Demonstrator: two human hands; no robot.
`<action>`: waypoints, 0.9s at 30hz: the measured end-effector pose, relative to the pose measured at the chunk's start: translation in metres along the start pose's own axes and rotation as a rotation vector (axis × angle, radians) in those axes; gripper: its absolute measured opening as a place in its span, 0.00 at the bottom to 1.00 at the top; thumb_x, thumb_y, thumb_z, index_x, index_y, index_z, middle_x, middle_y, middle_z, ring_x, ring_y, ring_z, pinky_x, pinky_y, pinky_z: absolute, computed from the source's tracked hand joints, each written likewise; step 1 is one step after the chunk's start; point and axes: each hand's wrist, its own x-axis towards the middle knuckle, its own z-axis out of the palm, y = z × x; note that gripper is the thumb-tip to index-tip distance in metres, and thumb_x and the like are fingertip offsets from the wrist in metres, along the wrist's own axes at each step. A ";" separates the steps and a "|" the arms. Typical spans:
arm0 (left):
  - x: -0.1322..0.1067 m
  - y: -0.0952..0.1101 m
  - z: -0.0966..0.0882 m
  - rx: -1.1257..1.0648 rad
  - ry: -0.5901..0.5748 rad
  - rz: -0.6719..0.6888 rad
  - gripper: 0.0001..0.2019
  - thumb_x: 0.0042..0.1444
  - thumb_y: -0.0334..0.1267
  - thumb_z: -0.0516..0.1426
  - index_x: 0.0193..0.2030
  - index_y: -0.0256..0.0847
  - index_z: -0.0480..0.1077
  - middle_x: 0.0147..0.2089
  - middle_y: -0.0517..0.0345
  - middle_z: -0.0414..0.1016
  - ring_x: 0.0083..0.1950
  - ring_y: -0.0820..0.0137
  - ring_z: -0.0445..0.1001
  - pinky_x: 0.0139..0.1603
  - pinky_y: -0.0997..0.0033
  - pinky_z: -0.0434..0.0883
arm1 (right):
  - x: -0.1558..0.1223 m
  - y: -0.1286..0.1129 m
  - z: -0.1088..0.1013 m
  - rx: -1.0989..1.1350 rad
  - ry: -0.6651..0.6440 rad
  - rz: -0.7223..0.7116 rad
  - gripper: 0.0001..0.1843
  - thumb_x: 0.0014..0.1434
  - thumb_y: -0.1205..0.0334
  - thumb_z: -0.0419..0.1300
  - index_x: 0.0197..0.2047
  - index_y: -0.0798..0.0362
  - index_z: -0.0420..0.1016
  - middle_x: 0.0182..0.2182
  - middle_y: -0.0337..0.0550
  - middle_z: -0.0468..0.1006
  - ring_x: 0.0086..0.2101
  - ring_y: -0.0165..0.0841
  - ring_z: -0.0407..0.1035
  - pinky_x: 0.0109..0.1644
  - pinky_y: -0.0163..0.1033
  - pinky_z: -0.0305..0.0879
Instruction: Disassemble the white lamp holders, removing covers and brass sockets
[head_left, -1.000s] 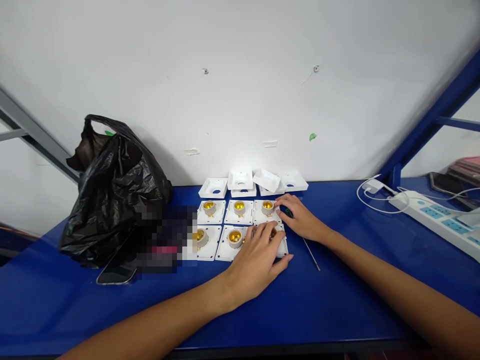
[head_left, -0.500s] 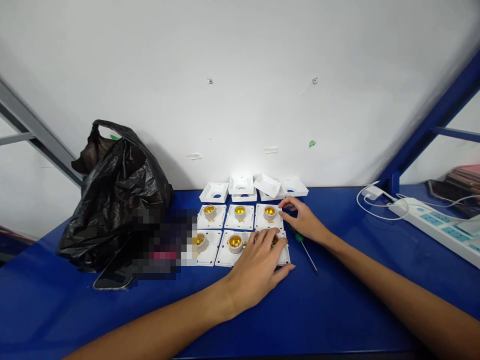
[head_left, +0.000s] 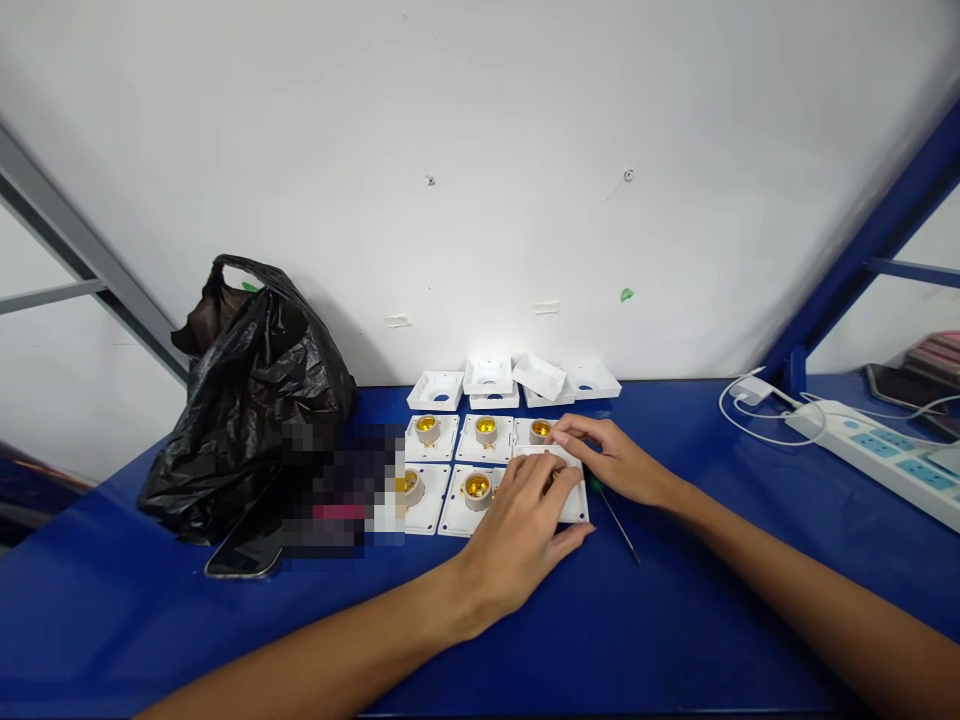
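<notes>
White square lamp holders with brass-lined sockets lie in two rows on the blue table. Over the near right lamp holder (head_left: 574, 503) curves my left hand (head_left: 510, 530), fingers across its socket and thumb by its right corner. That plate sits slightly raised, its far edge overlapping the far right lamp holder (head_left: 525, 430). My right hand (head_left: 611, 455) is closed at this far edge, fingertips together beside the far socket; its exact grip is partly hidden. A green-handled screwdriver (head_left: 619, 522) lies beneath and beside my right hand.
Square white covers (head_left: 439, 388) are lined up and partly stacked along the wall. On the left stand a black plastic bag (head_left: 255, 410) and a phone (head_left: 244, 560), beside a blurred-out patch. At right lie a power strip (head_left: 885, 450) and a white cable (head_left: 721, 410).
My right hand has moved left, from the far right plate's side to the near plate's far edge. The near right plate has shifted up and away. The view has turned slightly.
</notes>
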 end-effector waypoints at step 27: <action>0.007 0.021 0.005 -1.689 0.351 -0.920 0.23 0.73 0.50 0.55 0.67 0.39 0.68 0.66 0.40 0.74 0.68 0.52 0.73 0.69 0.48 0.72 | 0.003 0.007 0.000 0.348 -0.009 0.143 0.17 0.66 0.44 0.64 0.50 0.46 0.74 0.31 0.39 0.83 0.27 0.35 0.76 0.31 0.39 0.72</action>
